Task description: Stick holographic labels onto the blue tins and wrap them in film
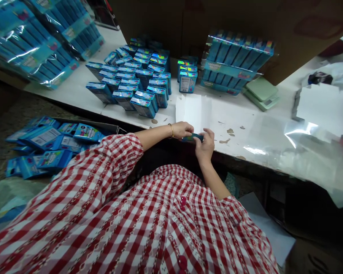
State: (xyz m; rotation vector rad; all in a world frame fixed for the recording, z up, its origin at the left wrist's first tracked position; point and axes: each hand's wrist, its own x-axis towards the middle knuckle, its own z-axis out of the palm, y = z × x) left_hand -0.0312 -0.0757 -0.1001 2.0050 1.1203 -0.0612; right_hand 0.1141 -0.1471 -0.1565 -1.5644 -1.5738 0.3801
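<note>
In front of me at the table edge lies a cardboard tray (193, 112), white inside, with a blue-green printed panel (192, 138) at its near end. My left hand (183, 129), wearing a gold bangle, pinches the left part of that panel. At its right end, my right hand (205, 147) grips with thumb and fingers. Whether the panel belongs to the tray or is a separate small box is hard to make out. Just beyond the tray stand several small blue boxes (188, 82) in a short row.
More blue boxes (143, 106) stand grouped at left. Wrapped packs (231, 68) sit at back right and far left, beside a pale green scale (261, 93). Loose blue boxes (46, 139) fill an open carton below the table's left side. White card (325, 110) lies right.
</note>
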